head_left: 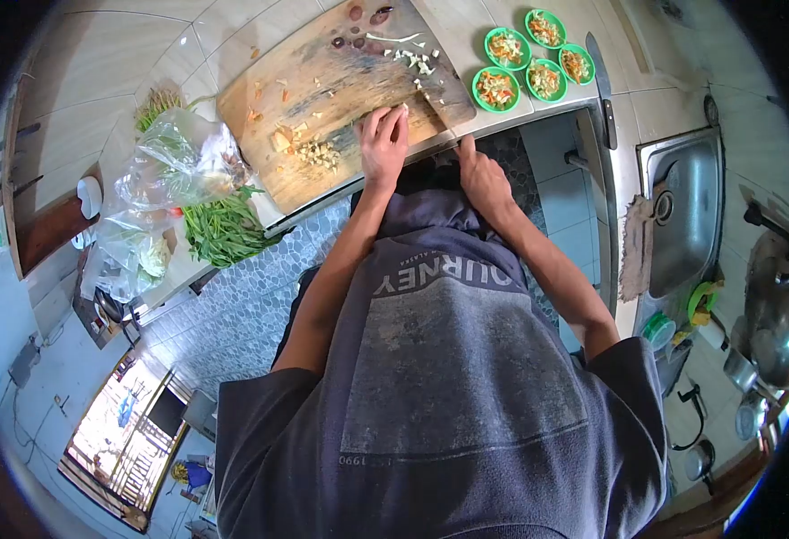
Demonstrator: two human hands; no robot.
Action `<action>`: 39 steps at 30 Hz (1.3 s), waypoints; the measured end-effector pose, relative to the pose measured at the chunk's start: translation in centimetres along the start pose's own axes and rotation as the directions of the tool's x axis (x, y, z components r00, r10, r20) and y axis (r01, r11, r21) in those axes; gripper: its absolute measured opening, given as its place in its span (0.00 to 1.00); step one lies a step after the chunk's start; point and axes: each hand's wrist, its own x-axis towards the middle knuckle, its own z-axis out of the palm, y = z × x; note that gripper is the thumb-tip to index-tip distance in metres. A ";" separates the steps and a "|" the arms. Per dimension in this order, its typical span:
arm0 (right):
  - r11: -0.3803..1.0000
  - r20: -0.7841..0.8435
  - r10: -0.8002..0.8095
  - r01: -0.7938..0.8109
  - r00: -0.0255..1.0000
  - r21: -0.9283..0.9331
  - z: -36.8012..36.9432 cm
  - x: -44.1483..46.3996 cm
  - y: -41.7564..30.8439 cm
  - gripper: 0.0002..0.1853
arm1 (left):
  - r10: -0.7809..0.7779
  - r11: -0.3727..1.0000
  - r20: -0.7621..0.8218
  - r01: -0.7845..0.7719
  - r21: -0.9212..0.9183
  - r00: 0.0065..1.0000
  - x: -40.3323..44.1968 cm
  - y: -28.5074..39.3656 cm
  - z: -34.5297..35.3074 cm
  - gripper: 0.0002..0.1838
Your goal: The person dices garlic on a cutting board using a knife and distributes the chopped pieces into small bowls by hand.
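My left hand [383, 144] rests over the front edge of the wooden cutting board [322, 85], fingers bent and pressed together. A small pale bit shows at its fingertips, too small to name. My right hand [486, 180] is at the counter's front edge, just right of the board, with curled fingers and the index finger pointing forward. Whatever it grips is hidden. Diced pale pieces [318, 155] lie on the board left of my left hand. More white chopped bits [417, 63] lie at its far right.
Several green bowls [495, 88] of shredded vegetables stand right of the board, beside a knife [603, 94] with a black handle. Leafy greens [224, 229] and a clear plastic bag [174, 157] are at left. A metal sink [682, 207] is at right, a cloth [636, 247] over its edge.
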 end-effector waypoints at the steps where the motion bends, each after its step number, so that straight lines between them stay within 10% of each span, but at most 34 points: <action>1: 1.000 0.006 0.017 -0.017 1.000 0.016 -0.3 -0.1 0.0 0.12 | -0.001 1.000 0.009 0.001 0.004 1.000 0.1 0.1 -0.1 0.09; 22: 0.981 0.009 -0.178 0.178 0.984 -0.075 0.9 0.0 0.2 0.14 | -0.009 1.000 0.033 0.009 -0.016 0.999 -0.1 0.5 -0.7 0.09; 39: 0.995 0.113 -0.030 0.019 0.993 0.096 -0.4 0.2 -0.6 0.12 | -0.069 0.998 0.034 0.069 -0.005 0.997 0.2 1.1 -0.4 0.08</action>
